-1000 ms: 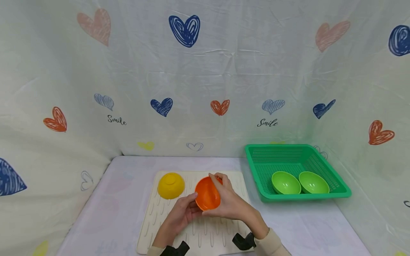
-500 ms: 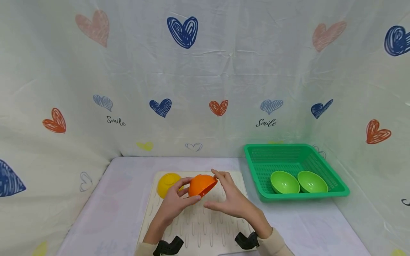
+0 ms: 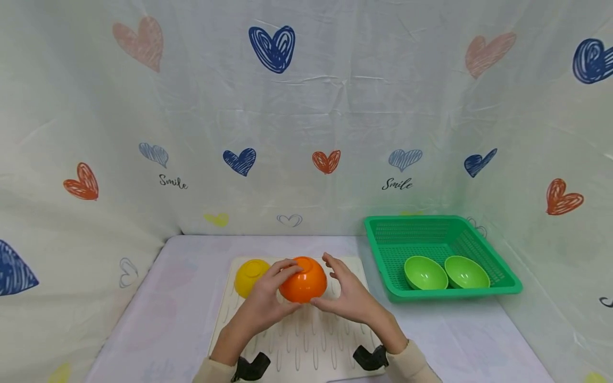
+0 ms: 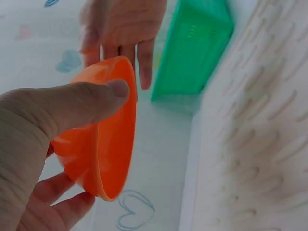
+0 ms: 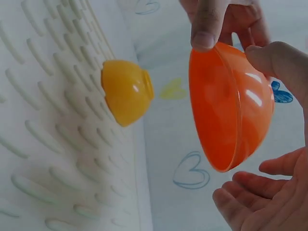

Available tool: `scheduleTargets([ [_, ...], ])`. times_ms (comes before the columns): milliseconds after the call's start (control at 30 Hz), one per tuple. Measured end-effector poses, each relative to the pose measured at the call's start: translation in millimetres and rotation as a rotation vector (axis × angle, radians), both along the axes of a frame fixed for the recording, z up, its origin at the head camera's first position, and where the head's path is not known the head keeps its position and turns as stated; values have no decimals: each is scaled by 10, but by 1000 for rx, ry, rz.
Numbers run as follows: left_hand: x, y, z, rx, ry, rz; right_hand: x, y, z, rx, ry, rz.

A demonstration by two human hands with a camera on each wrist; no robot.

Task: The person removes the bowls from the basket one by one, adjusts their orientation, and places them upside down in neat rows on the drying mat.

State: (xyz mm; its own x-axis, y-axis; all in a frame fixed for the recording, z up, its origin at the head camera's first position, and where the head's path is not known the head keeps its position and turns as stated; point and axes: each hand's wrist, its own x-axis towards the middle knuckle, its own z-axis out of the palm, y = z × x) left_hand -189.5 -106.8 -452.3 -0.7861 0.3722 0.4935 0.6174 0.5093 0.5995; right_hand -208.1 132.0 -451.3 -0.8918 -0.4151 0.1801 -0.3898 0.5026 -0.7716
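An orange bowl (image 3: 308,287) is held bottom-up above the pale drying mat (image 3: 306,346). My left hand (image 3: 262,302) grips it from the left, thumb at the rim and fingers around the outside, as the left wrist view shows on the bowl (image 4: 118,144). On the other side is my right hand (image 3: 351,300), fingers spread. In the right wrist view its thumb lies close to the orange bowl (image 5: 250,115), perhaps touching, while its fingers stay apart from it. A yellow bowl (image 3: 249,276) rests upside down on the mat, just beyond my left hand.
To the right stands a green plastic basket (image 3: 455,293). Inside it, one green bowl (image 3: 425,274) leans beside another green bowl (image 3: 467,273), both with openings tilted upward. A curtain (image 3: 306,106) printed with hearts hangs around the table (image 3: 148,319).
The orange bowl has turned from its opening facing me to bottom-up. My right hand has let go of it; my left hand has shifted its grip to the bowl's left side.
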Motion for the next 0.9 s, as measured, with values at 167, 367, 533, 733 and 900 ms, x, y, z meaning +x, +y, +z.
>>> scheduleTargets([
  [167, 26, 31, 1, -105, 119, -65, -33, 32, -82, 29, 14, 54],
  [367, 43, 59, -20, -131, 185, -67, -54, 37, -109, 26, 73, 76],
  [533, 18, 69, -91, -82, 102, -57, -67, 35, -133, 46, 124, 47],
  [733, -32, 92, -324, 50, -102, 16, -91, 8, -248, 66, 133, -7],
  [900, -77, 130, -512, 55, -186, 50, -159, -29, -457, 78, 63, 5],
])
